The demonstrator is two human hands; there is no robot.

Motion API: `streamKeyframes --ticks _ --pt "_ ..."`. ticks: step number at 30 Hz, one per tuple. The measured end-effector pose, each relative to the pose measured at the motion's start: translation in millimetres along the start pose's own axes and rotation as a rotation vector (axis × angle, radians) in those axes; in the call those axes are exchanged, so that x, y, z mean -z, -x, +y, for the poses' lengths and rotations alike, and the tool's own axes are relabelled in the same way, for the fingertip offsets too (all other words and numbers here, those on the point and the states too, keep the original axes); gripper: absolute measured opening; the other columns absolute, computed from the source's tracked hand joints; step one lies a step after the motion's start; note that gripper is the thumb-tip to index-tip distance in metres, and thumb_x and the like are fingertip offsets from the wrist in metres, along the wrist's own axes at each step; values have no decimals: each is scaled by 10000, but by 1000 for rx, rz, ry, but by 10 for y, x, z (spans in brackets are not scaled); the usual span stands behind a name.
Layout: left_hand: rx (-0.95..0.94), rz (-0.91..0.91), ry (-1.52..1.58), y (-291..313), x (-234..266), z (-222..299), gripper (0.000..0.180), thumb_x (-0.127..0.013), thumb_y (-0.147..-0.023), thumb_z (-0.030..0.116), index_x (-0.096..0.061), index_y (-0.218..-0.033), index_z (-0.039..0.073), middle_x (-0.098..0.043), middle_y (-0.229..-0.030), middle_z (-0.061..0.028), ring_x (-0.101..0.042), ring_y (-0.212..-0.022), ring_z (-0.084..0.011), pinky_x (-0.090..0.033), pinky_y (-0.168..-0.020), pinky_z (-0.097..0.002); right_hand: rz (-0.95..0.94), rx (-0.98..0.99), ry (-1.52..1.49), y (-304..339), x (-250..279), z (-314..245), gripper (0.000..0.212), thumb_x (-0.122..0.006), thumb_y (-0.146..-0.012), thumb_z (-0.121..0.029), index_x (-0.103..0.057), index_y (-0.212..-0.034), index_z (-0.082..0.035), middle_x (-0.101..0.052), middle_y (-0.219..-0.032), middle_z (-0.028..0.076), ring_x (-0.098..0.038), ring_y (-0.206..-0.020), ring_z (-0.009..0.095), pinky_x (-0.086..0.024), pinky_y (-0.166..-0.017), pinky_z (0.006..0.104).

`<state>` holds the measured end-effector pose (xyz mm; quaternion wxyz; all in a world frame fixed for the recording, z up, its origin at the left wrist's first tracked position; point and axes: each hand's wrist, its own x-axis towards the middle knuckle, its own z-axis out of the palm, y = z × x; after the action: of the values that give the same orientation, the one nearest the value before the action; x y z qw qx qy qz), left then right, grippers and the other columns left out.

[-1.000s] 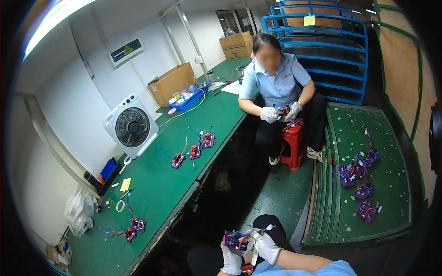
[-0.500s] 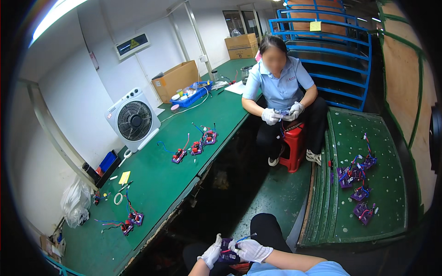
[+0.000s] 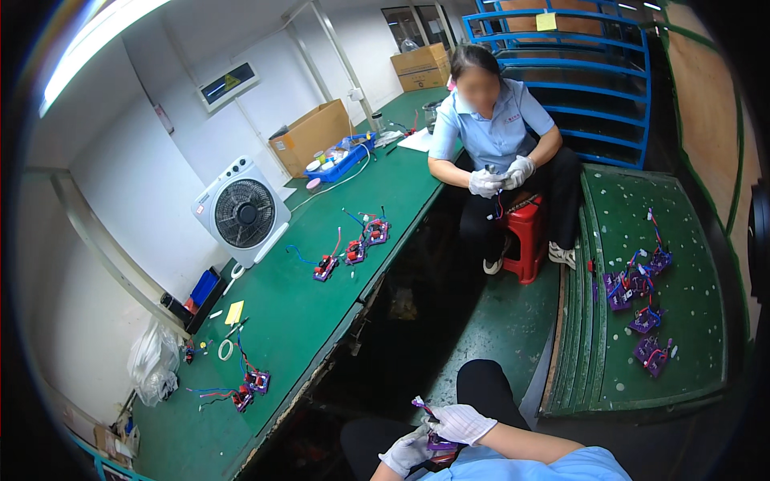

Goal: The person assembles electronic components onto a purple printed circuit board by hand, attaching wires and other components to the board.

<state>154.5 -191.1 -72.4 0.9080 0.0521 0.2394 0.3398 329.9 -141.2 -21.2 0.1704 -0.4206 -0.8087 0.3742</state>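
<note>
Over my lap, my gloved left hand (image 3: 407, 452) grips a purple circuit board (image 3: 439, 443) by its side. My gloved right hand (image 3: 462, 424) is closed over the board's upper part and its wires. A short wire lead (image 3: 422, 405) with a white connector sticks out beyond my right fingers. Much of the board is hidden by the gloves. On the green bench to the left lie similar purple boards (image 3: 250, 389) with red parts and loose wires, and a farther group (image 3: 353, 250) lies nearer the fan.
Across from me a co-worker (image 3: 501, 120) in white gloves sits on a red stool (image 3: 525, 240), handling a small part. More wired boards (image 3: 638, 284) lie on a green platform at right. The bench (image 3: 321, 321) carries a fan (image 3: 243, 210), a blue tray (image 3: 345, 163) and a tape roll (image 3: 225, 349).
My hands and the board have shifted right and lower in view, and the board has turned so less of its face shows. The whole view has also shifted slightly.
</note>
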Motion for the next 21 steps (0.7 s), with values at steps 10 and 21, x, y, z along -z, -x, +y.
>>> streamKeyframes --ticks 10,21 --pt "-403 516 -1316 -222 -14 -46 535 -534 -832 25 -352 -1334 52 -550 -1143 -127 -520 -1051 -176 -399 -912 -244 -127 -13 88 -20 -10 -46 397 -484 -823 -397 -573 -997 -51 -638 -738 166 -632 -670 334 -497 -597 449" --pt "-156 519 -1333 -247 -165 137 253 -474 -852 141 -580 -1062 48 -615 -1034 -106 -590 -950 -232 -473 -808 -317 -4 19 -96 23 294 -115 472 -508 -816 -405 -462 -1102 -32 -619 -780 216 -611 -719 380 -483 -639 452"
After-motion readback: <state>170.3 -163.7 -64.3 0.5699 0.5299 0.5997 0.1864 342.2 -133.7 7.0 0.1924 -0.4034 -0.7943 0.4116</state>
